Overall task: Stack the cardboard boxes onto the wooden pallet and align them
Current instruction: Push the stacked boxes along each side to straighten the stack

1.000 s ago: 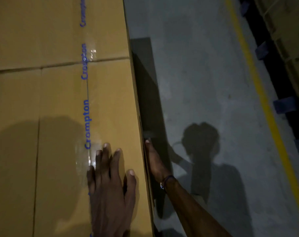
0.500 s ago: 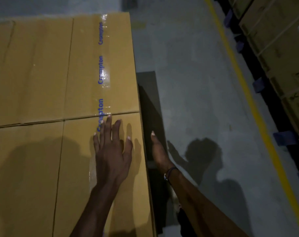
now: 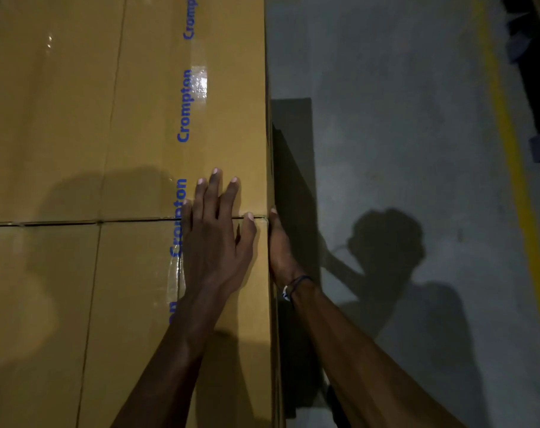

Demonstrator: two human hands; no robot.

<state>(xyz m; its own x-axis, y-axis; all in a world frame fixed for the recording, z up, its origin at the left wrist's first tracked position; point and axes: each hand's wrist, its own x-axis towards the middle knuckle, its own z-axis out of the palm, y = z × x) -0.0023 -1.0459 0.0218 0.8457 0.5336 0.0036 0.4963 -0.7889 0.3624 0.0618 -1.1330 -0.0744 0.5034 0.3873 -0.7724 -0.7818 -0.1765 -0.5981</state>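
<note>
I'm looking down on the stacked cardboard boxes (image 3: 77,118), tan tops filling everything left of the seam's right end. Landmark = the seam (image 3: 77,223) where the near box (image 3: 62,319) butts the far box (image 3: 62,103), running across the stack approx level. My left hand (image 3: 214,242) lies flat on top, fingers straight and a bit spread, palm on the near box, fingertips over the seam onto the far box, thumb tip right at the seam. It covers part of the blue "Crompton" tape (image 3: 187,106) that crosses the seam lengthwise. My right hand (image 3: 279,245) is flat against the stack's right side face, just right of the seam's end, fingers together and straight, tips level w/ the seam; a dark cord bracelet (image 3: 295,287) sits on that wrist. Pallet: can't make it out, only a dark slab (image 3: 293,125) low beside the boxes, right of the seam. Beyond that, grey concrete floor (image 3: 386,118) w/ my shadow, then a yellow floor line (image 3: 509,149) far right.
</note>
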